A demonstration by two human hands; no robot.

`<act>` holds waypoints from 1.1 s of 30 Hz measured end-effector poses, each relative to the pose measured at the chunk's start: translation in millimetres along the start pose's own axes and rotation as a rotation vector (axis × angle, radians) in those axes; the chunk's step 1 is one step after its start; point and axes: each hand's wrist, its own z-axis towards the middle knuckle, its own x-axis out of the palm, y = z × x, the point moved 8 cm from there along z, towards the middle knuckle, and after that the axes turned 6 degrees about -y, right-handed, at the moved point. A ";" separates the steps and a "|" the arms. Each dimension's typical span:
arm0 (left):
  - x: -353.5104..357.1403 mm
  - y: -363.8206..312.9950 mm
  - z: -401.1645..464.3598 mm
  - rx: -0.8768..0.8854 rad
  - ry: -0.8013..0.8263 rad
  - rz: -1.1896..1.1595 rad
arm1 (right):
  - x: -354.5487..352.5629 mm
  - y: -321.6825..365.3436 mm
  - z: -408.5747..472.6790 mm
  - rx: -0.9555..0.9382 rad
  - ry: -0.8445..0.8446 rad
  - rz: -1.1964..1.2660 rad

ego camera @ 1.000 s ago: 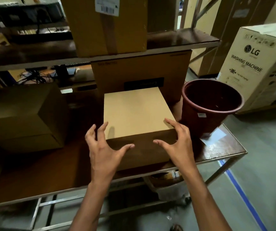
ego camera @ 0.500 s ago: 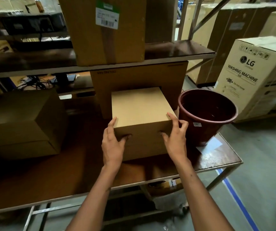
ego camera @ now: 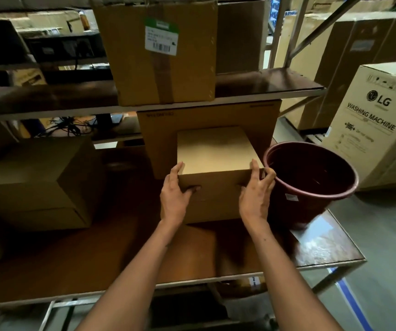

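A plain small cardboard box (ego camera: 216, 151) sits on the brown shelf board (ego camera: 72, 259), against a larger box behind it. My left hand (ego camera: 175, 194) grips its near left corner, thumb on the front face and fingers along the left side. At the near right corner my right hand (ego camera: 255, 194) grips it too, thumb on the front and fingers wrapped round the right side. The box's base looks to be on the board.
A dark red plastic bucket (ego camera: 311, 185) stands just right of the box, close to my right fingers. A large cardboard box (ego camera: 34, 182) lies at left. A labelled box (ego camera: 161, 51) sits on the upper shelf. An LG washing machine carton (ego camera: 378, 123) stands on the floor, right.
My hands went from hovering spread before the box to gripping its two near corners, then slid further round its sides. The view moved closer and tilted up slightly.
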 end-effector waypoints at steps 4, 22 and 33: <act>4.1 -3.0 1.3 0.017 -0.022 0.009 | 5.6 -1.7 2.5 0.035 0.004 0.026; -83.5 77.3 -77.9 -0.170 -0.153 -0.016 | 32.0 119.8 -105.3 -0.266 0.228 0.302; -220.8 203.6 -64.5 -0.360 -0.276 -0.072 | 113.7 281.5 -203.7 -0.269 0.625 0.663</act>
